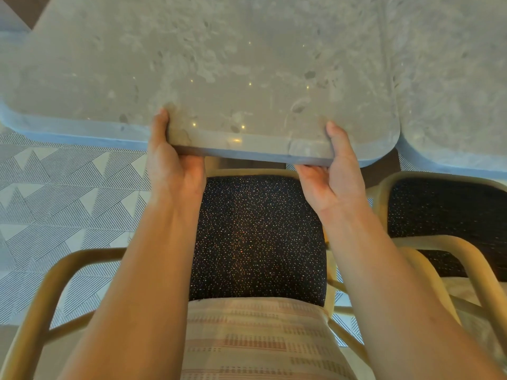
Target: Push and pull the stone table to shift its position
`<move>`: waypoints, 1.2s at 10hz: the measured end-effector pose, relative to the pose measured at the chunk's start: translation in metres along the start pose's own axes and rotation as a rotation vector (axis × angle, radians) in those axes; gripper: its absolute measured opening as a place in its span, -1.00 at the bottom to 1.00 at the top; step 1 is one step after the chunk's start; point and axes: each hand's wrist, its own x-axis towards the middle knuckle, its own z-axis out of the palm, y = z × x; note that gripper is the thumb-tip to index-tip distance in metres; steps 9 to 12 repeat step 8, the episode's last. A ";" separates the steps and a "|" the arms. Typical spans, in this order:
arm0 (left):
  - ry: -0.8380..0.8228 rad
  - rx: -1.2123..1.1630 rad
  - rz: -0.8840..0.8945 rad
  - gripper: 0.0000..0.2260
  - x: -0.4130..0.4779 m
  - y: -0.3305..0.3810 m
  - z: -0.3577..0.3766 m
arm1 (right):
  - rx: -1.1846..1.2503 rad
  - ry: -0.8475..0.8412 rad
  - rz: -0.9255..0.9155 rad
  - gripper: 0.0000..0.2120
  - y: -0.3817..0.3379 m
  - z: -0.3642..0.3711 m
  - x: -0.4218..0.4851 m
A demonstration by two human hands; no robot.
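- Across the upper half of the frame lies the stone worktop (219,64), pale grey and mottled, with its rounded near edge facing the viewer.
- The left hand (170,165) clamps that edge at centre-left, thumb on top and fingers curled beneath.
- The right hand (333,174) grips the same edge at centre-right, thumb on top and fingers under the slab.
- A second slab (452,78) sits just beside it at upper right.
- Below the hands stands a chair (258,234) with a dark speckled seat; another chair (444,209) is at right.
- A patterned floor (68,193) shows at left.
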 end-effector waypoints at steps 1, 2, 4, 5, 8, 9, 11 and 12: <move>0.021 0.025 -0.007 -0.74 -0.004 0.001 -0.002 | -0.017 0.031 0.022 -0.59 -0.003 -0.001 -0.002; 0.041 0.036 -0.008 -0.73 -0.005 0.002 0.001 | -0.034 0.033 0.056 -0.61 -0.006 0.002 -0.002; 0.072 0.093 -0.004 -0.77 -0.004 0.000 0.002 | -0.027 0.050 0.063 -0.50 -0.007 0.002 -0.001; 0.075 0.099 -0.019 -0.71 -0.002 0.003 0.001 | -0.053 0.025 0.068 -0.61 -0.007 0.003 -0.005; -0.006 0.411 -0.047 -0.68 -0.079 0.020 -0.015 | -0.380 -0.156 0.191 -0.11 0.010 -0.010 -0.064; -0.006 0.411 -0.047 -0.68 -0.079 0.020 -0.015 | -0.380 -0.156 0.191 -0.11 0.010 -0.010 -0.064; -0.006 0.411 -0.047 -0.68 -0.079 0.020 -0.015 | -0.380 -0.156 0.191 -0.11 0.010 -0.010 -0.064; -0.006 0.411 -0.047 -0.68 -0.079 0.020 -0.015 | -0.380 -0.156 0.191 -0.11 0.010 -0.010 -0.064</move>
